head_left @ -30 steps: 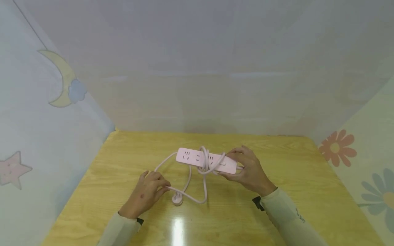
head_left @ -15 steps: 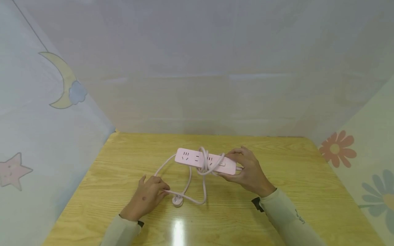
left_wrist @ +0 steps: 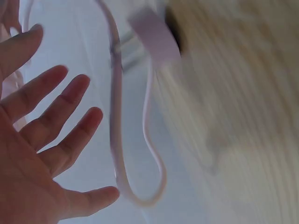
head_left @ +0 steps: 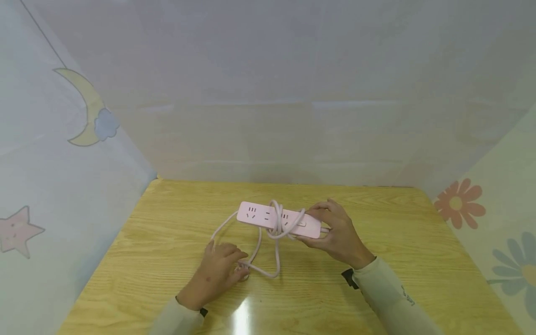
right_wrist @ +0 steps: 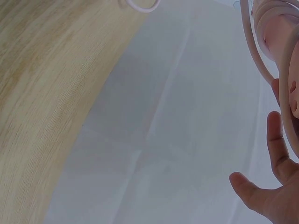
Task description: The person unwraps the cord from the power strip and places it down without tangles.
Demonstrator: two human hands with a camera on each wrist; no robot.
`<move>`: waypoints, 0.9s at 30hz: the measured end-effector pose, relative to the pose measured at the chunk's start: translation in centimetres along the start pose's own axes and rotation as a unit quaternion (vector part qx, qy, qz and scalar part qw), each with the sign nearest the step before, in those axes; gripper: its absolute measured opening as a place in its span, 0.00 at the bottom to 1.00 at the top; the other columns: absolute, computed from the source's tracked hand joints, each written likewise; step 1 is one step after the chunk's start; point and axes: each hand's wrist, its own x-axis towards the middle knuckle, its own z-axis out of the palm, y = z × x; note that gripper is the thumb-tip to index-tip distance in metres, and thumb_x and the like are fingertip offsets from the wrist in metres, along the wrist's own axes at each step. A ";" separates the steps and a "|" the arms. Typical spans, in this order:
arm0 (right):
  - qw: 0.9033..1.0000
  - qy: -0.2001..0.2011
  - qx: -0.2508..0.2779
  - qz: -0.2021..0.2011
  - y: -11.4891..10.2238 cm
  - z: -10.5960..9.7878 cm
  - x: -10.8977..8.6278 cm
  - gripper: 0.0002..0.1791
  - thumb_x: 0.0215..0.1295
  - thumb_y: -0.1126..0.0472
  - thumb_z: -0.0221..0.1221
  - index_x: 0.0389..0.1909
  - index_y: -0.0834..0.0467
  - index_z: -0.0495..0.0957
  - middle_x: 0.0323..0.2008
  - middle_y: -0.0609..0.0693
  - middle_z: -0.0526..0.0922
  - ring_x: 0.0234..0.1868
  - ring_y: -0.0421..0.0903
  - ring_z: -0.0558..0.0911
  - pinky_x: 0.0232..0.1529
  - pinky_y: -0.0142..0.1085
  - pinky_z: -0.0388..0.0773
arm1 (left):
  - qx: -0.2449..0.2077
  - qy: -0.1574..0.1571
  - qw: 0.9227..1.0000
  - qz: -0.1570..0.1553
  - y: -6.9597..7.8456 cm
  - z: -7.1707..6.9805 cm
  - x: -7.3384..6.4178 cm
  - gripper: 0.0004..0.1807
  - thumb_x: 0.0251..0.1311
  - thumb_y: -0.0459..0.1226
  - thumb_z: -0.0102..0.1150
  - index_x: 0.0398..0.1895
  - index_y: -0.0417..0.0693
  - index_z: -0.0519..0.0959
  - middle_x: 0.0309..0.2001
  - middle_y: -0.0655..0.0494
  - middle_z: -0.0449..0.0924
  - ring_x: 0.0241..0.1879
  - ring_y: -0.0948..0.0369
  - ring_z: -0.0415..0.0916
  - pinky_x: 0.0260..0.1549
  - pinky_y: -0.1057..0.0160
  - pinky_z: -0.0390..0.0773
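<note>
A pink power strip (head_left: 257,213) is raised at a tilt over the table, its cord (head_left: 278,260) wound several times around the middle. My right hand (head_left: 337,232) grips the strip's right end between thumb and fingers; the right wrist view catches only part of that hand (right_wrist: 275,186) at its edge. My left hand (head_left: 217,274) is low at the left, over the round plug (head_left: 245,275), which it mostly hides in the head view. From the left wrist, the hand (left_wrist: 42,140) shows spread fingers beside a loop of cord (left_wrist: 116,98), and the plug (left_wrist: 156,37) appears blurred.
A wooden table (head_left: 398,260) lies under the hands. Pale fabric walls enclose it at the back (head_left: 284,139) and sides, with a printed moon (head_left: 85,109) at left and flowers (head_left: 458,202) at right.
My left hand has let go of the cord, spread its fingers and moved right and nearer to me, over the plug. The right hand and power strip have barely moved.
</note>
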 end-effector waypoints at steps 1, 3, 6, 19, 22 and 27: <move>1.000 0.000 0.000 0.001 0.0 0.0 0.0 0.26 0.61 0.39 0.66 0.41 0.60 0.85 0.43 0.53 0.82 0.42 0.50 0.76 0.44 0.48 0.74 | -0.003 0.015 1.000 0.013 0.4 0.3 0.2 0.21 0.46 0.46 0.78 0.42 0.47 0.85 0.41 0.55 0.84 0.47 0.54 0.80 0.48 0.23 0.67; 1.000 -0.001 -0.001 0.006 -0.1 0.0 0.0 0.29 0.62 0.36 0.62 0.41 0.60 0.84 0.43 0.54 0.83 0.43 0.52 0.77 0.52 0.59 0.71 | -0.010 0.042 0.998 0.034 1.2 0.9 0.5 0.22 0.46 0.47 0.78 0.41 0.46 0.84 0.41 0.54 0.85 0.45 0.54 0.82 0.46 0.24 0.68; 1.000 -0.001 -0.001 0.012 -0.2 0.0 0.0 0.32 0.62 0.33 0.59 0.41 0.61 0.84 0.42 0.55 0.83 0.45 0.54 0.78 0.58 0.68 0.63 | -0.023 0.068 0.996 0.050 2.4 1.7 1.0 0.22 0.44 0.48 0.78 0.40 0.45 0.84 0.39 0.53 0.86 0.43 0.54 0.83 0.45 0.24 0.70; 1.000 -0.001 0.003 0.017 0.0 0.1 -0.2 0.33 0.61 0.32 0.60 0.42 0.61 0.84 0.42 0.54 0.83 0.46 0.55 0.78 0.60 0.71 0.58 | -0.033 0.097 0.995 -0.006 6.0 3.9 2.4 0.13 0.45 0.48 0.79 0.28 0.52 0.87 0.28 0.61 0.87 0.31 0.66 0.83 0.49 0.27 0.69; 1.000 0.001 0.003 0.017 0.0 0.2 -0.2 0.33 0.61 0.33 0.60 0.42 0.62 0.84 0.42 0.55 0.83 0.46 0.55 0.78 0.60 0.71 0.58 | -0.024 0.094 0.995 -0.023 6.5 4.1 2.5 0.10 0.46 0.43 0.79 0.27 0.54 0.86 0.27 0.62 0.86 0.31 0.66 0.83 0.51 0.28 0.68; 1.000 0.005 0.005 0.017 0.0 0.2 -0.2 0.33 0.61 0.33 0.60 0.41 0.62 0.84 0.42 0.55 0.83 0.46 0.55 0.78 0.60 0.72 0.58 | -0.028 0.088 0.994 -0.050 6.9 4.1 2.5 0.08 0.48 0.38 0.77 0.27 0.52 0.84 0.28 0.62 0.87 0.31 0.66 0.83 0.54 0.29 0.66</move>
